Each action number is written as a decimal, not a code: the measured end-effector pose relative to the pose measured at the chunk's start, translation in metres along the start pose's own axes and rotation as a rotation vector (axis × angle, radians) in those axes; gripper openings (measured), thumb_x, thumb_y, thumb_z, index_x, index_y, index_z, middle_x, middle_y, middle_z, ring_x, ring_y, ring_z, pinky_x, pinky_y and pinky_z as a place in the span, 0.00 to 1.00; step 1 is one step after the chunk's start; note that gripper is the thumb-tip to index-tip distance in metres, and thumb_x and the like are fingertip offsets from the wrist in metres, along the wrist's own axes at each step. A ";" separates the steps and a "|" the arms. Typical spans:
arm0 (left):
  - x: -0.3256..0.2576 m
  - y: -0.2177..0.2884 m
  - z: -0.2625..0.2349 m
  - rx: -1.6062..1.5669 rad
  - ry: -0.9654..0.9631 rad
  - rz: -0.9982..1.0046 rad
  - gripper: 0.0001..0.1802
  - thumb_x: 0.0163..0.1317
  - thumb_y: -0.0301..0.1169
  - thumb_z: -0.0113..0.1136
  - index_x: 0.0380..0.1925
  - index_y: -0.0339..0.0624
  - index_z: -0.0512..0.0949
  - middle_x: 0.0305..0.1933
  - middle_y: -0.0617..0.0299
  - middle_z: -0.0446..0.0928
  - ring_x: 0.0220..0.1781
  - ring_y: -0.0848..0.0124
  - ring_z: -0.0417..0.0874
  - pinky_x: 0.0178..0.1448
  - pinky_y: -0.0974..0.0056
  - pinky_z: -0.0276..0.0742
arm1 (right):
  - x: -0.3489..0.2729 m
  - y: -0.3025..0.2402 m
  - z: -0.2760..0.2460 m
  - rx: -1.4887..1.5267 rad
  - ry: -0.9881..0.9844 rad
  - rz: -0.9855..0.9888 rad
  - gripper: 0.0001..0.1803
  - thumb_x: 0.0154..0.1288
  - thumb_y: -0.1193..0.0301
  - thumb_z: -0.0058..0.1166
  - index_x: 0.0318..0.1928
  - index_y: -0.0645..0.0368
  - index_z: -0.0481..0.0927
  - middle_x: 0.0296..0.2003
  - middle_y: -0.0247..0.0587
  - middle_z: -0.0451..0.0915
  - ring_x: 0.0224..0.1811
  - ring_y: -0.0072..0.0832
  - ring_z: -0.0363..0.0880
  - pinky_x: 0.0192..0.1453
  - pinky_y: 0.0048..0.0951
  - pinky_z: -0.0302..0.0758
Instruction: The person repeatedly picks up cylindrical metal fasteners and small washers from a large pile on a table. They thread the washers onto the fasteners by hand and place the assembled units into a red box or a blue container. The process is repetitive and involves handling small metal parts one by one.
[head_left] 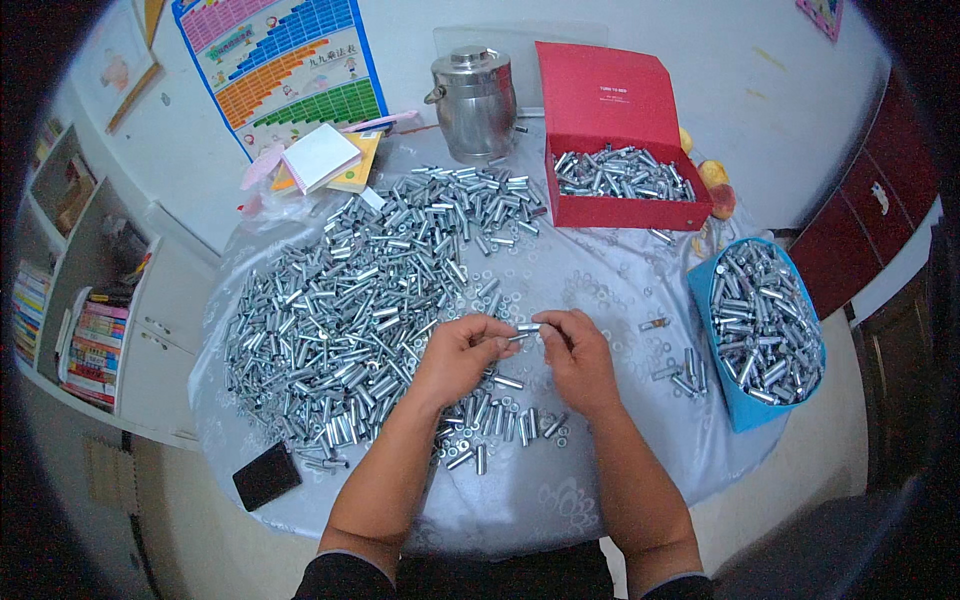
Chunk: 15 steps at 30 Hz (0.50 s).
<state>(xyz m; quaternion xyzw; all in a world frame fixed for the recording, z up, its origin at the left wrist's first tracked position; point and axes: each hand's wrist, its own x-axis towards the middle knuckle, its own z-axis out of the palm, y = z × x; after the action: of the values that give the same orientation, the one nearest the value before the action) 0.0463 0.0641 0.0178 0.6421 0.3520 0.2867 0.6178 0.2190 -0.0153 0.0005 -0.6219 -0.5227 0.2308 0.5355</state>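
Observation:
Over the middle of the table my left hand [462, 358] and my right hand [580, 362] face each other, fingertips pinched. A short, shiny metal sleeve [528, 327] spans the small gap between them, gripped at both ends. Whether a bolt sits inside it is too small to tell. Beside my left hand spreads a large heap of loose metal sleeves and bolts [340, 300]. Several sleeves and ring-shaped washers [515, 420] lie just below my hands. To the right of my right hand rests a small group of metal pieces [685, 375].
At the right stands a blue bin [752, 412] full of metal pieces. Behind it, an open red box [630, 212] holds more. A steel pot [474, 105], notepads [320, 158] and fruit [714, 175] line the back. A black phone [266, 477] lies near the front left edge.

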 end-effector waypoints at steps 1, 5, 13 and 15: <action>-0.001 0.004 0.002 -0.024 0.004 -0.004 0.08 0.62 0.19 0.55 0.40 0.29 0.80 0.37 0.56 0.83 0.39 0.73 0.83 0.46 0.70 0.78 | 0.001 -0.002 -0.001 -0.006 0.014 -0.001 0.08 0.66 0.74 0.51 0.44 0.61 0.80 0.34 0.44 0.76 0.34 0.34 0.76 0.41 0.32 0.72; -0.001 0.002 0.001 -0.068 0.034 -0.007 0.08 0.62 0.20 0.56 0.39 0.29 0.80 0.36 0.56 0.83 0.39 0.72 0.83 0.46 0.69 0.78 | 0.003 -0.011 -0.006 0.013 0.052 0.048 0.08 0.66 0.74 0.50 0.43 0.61 0.80 0.34 0.45 0.76 0.34 0.35 0.76 0.41 0.32 0.73; 0.000 0.004 0.002 -0.005 0.028 0.012 0.08 0.62 0.20 0.56 0.40 0.29 0.79 0.36 0.56 0.83 0.39 0.72 0.83 0.46 0.69 0.78 | 0.003 -0.016 -0.008 -0.038 0.044 -0.036 0.08 0.66 0.74 0.50 0.43 0.61 0.80 0.32 0.45 0.75 0.32 0.35 0.75 0.40 0.32 0.72; 0.000 0.004 0.001 -0.027 0.038 -0.004 0.08 0.62 0.20 0.55 0.39 0.29 0.80 0.36 0.56 0.83 0.39 0.71 0.84 0.47 0.69 0.78 | 0.004 -0.018 -0.010 -0.062 0.054 -0.028 0.09 0.66 0.74 0.50 0.43 0.61 0.80 0.32 0.45 0.75 0.32 0.35 0.75 0.39 0.33 0.72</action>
<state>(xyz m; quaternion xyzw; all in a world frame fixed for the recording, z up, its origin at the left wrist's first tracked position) 0.0480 0.0635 0.0219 0.6277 0.3609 0.3023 0.6200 0.2215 -0.0182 0.0214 -0.6369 -0.5235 0.1901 0.5331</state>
